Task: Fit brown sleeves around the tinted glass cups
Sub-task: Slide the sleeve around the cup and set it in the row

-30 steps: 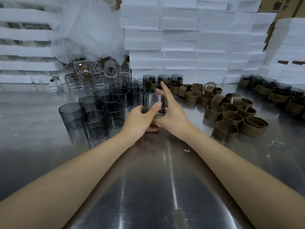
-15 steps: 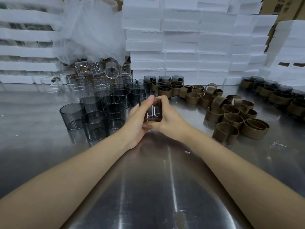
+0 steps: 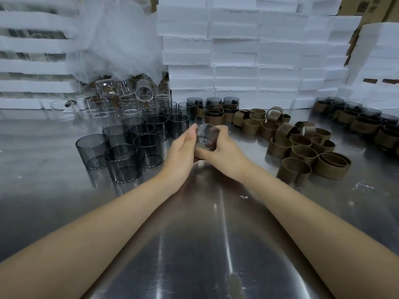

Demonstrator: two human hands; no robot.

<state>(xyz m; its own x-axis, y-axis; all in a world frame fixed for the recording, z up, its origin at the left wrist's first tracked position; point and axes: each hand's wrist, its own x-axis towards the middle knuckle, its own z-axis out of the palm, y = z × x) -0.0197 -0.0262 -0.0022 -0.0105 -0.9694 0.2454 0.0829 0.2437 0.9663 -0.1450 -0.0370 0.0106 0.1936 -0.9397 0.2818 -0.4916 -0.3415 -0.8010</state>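
Since 1.0 s ago: the held cup (image 3: 207, 134) has gone from upright to tipped, and one round end now faces the camera. Both hands have closed in tighter around it.

Left hand (image 3: 180, 154): thumb straight, pressed against the cup's left wall. The fingers curl in beneath the cup and are mostly hidden.

Right hand (image 3: 225, 153): fingers curled round the cup's right side and far edge, thumb low in front.

The cup is gripped between the two hands, at centre of view just above the steel table (image 3: 194, 244). It is motion-blurred, and the visible part reads as grey glass.

Table layout:
- Bare tinted cups (image 3: 121, 147) stand upright in a cluster just left of the hands.
- Brown sleeves (image 3: 302, 152) lie in a loose pile to the right, some on edge, some nested.
- Sleeved cups (image 3: 216, 114) stand behind the hands, near the white foam trays (image 3: 237, 50).
- A second batch (image 3: 358, 124) sits along the far right edge.
- Clear glasses (image 3: 108, 104) are at back left, some lying on their sides, under a white mesh bag (image 3: 116, 35).
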